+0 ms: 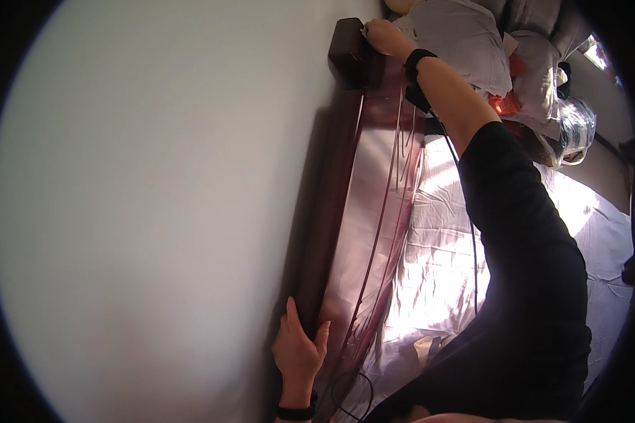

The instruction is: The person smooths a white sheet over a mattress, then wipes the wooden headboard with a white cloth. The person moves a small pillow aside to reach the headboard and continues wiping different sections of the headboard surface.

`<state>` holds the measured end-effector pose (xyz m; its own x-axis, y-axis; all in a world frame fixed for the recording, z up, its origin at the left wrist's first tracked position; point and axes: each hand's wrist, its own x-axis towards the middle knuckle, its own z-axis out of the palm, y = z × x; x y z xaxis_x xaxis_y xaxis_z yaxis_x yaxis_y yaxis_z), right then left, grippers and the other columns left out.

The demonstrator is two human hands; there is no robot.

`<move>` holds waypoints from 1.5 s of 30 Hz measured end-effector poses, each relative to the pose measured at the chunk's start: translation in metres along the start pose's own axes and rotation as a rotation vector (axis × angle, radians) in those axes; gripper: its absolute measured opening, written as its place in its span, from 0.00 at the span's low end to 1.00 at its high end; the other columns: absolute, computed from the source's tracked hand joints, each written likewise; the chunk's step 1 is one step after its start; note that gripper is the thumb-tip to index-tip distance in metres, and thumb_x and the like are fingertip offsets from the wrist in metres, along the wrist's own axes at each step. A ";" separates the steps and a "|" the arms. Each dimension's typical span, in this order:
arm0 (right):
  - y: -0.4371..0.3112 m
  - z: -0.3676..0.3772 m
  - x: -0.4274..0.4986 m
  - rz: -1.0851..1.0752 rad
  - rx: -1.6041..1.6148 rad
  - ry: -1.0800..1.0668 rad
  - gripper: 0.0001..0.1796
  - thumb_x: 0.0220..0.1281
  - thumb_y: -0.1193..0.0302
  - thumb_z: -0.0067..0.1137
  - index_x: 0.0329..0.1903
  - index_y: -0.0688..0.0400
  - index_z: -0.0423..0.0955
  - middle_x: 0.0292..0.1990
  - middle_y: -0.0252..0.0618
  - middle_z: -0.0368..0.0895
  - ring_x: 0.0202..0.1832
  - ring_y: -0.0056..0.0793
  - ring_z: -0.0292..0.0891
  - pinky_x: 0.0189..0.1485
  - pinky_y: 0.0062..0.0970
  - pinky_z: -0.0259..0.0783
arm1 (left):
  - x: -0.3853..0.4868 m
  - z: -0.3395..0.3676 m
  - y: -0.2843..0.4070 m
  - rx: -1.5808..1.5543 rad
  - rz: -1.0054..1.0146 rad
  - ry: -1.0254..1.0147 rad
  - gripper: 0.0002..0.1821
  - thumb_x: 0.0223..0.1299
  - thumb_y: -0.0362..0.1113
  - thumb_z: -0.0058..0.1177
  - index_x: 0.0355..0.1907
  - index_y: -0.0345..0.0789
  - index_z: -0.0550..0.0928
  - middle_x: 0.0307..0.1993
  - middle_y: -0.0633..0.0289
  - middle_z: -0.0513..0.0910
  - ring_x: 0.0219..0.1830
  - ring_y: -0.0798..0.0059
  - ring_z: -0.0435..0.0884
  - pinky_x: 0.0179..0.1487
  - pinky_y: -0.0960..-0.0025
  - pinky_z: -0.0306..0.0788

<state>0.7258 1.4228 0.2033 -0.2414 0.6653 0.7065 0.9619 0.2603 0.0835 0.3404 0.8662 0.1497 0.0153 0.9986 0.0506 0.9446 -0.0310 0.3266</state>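
A glossy dark red wooden headboard [357,211] runs along the wall beside a bed. At its far end stands a dark square post [347,50]. My right hand [385,38], with a black band at the wrist, is closed on a small piece of white cloth or tissue against the post's side. Near the bottom of the picture my left hand [299,343] rests on the headboard's top rail, thumb and fingers spread to either side of it. This wrist also bears a black band.
A pale wall [137,211] fills the left side. Light sheets [439,254] cover the bed on the right. Pillows [460,45] are piled at the far end, near a clear plastic bag [577,129]. A thin black cable [474,254] hangs beside my right arm and a cable loop [371,394] lies low down.
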 end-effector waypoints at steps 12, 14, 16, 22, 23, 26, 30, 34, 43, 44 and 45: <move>-0.098 -0.096 -0.095 -0.037 0.321 -0.274 0.21 0.73 0.62 0.47 0.37 0.68 0.80 0.37 0.51 0.83 0.44 0.47 0.80 0.51 0.40 0.73 | 0.001 0.005 0.006 0.042 0.107 0.180 0.42 0.66 0.54 0.58 0.74 0.31 0.61 0.44 0.49 0.80 0.38 0.49 0.84 0.36 0.54 0.81; -0.113 -0.121 -0.094 0.197 0.631 -0.377 0.28 0.77 0.55 0.41 0.37 0.68 0.79 0.33 0.49 0.84 0.38 0.41 0.81 0.45 0.38 0.74 | 0.001 0.003 0.008 0.044 0.123 0.204 0.42 0.67 0.54 0.57 0.74 0.31 0.61 0.45 0.49 0.80 0.39 0.49 0.84 0.36 0.54 0.81; -0.131 -0.143 -0.083 0.302 0.765 -0.446 0.27 0.76 0.55 0.40 0.36 0.64 0.81 0.30 0.44 0.84 0.32 0.33 0.80 0.41 0.34 0.74 | 0.000 0.001 0.010 0.052 0.121 0.212 0.41 0.67 0.54 0.56 0.74 0.32 0.61 0.45 0.49 0.81 0.40 0.49 0.84 0.37 0.54 0.81; -0.220 -0.189 -0.083 -0.006 1.116 -0.701 0.13 0.58 0.78 0.49 0.38 0.61 0.84 0.37 0.45 0.86 0.41 0.41 0.82 0.44 0.36 0.76 | 0.001 -0.007 0.015 0.016 -0.007 0.037 0.41 0.69 0.54 0.54 0.75 0.32 0.60 0.58 0.45 0.79 0.52 0.45 0.83 0.51 0.52 0.81; -0.235 -0.192 -0.092 -0.190 0.999 -0.724 0.13 0.55 0.81 0.51 0.39 0.61 0.84 0.40 0.47 0.86 0.43 0.47 0.82 0.45 0.39 0.77 | 0.001 -0.007 0.016 0.035 0.007 0.055 0.41 0.69 0.54 0.54 0.75 0.32 0.60 0.57 0.44 0.79 0.51 0.45 0.83 0.50 0.51 0.81; -0.254 -0.194 -0.116 -0.052 0.828 -0.596 0.12 0.55 0.82 0.52 0.39 0.61 0.82 0.40 0.48 0.85 0.45 0.51 0.82 0.47 0.43 0.77 | 0.006 -0.008 0.017 0.003 0.116 0.200 0.42 0.67 0.55 0.56 0.74 0.33 0.61 0.51 0.45 0.81 0.46 0.43 0.83 0.45 0.50 0.81; -0.260 -0.186 -0.137 -0.322 0.490 -0.458 0.10 0.63 0.71 0.51 0.39 0.55 0.82 0.38 0.43 0.85 0.43 0.48 0.83 0.45 0.45 0.79 | 0.007 -0.007 0.012 -0.017 0.000 0.060 0.46 0.62 0.55 0.61 0.75 0.34 0.60 0.51 0.43 0.82 0.45 0.41 0.84 0.44 0.50 0.81; -0.260 -0.190 -0.129 -0.281 0.501 -0.503 0.12 0.60 0.69 0.50 0.40 0.52 0.83 0.35 0.40 0.87 0.40 0.46 0.84 0.42 0.44 0.79 | 0.009 -0.008 0.008 -0.058 0.042 0.130 0.48 0.59 0.56 0.63 0.75 0.35 0.60 0.49 0.41 0.83 0.46 0.43 0.84 0.47 0.50 0.79; -0.307 -0.250 -0.183 -0.563 0.692 -0.567 0.33 0.58 0.33 0.57 0.29 0.52 0.83 0.23 0.39 0.83 0.28 0.42 0.79 0.52 0.36 0.69 | 0.013 -0.019 0.020 -0.038 0.011 0.127 0.49 0.56 0.56 0.65 0.74 0.35 0.61 0.50 0.42 0.82 0.47 0.41 0.83 0.50 0.50 0.79; -0.318 -0.250 -0.192 -0.657 0.685 -0.571 0.32 0.56 0.32 0.58 0.27 0.50 0.82 0.22 0.37 0.83 0.28 0.40 0.80 0.49 0.34 0.69 | 0.014 -0.020 0.021 -0.051 -0.006 0.099 0.50 0.56 0.57 0.65 0.74 0.34 0.60 0.52 0.41 0.81 0.49 0.41 0.82 0.51 0.50 0.79; -0.330 -0.248 -0.199 -0.639 0.658 -0.584 0.28 0.56 0.35 0.60 0.27 0.48 0.81 0.22 0.35 0.83 0.29 0.37 0.80 0.47 0.33 0.69 | 0.014 -0.021 0.022 -0.080 -0.013 0.084 0.50 0.56 0.57 0.65 0.75 0.33 0.60 0.53 0.41 0.80 0.51 0.41 0.81 0.52 0.50 0.79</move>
<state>0.4883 1.0310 0.2095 -0.8641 0.4583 0.2081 0.4214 0.8848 -0.1989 0.3542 0.8791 0.1774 -0.0278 0.9919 0.1241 0.9155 -0.0246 0.4015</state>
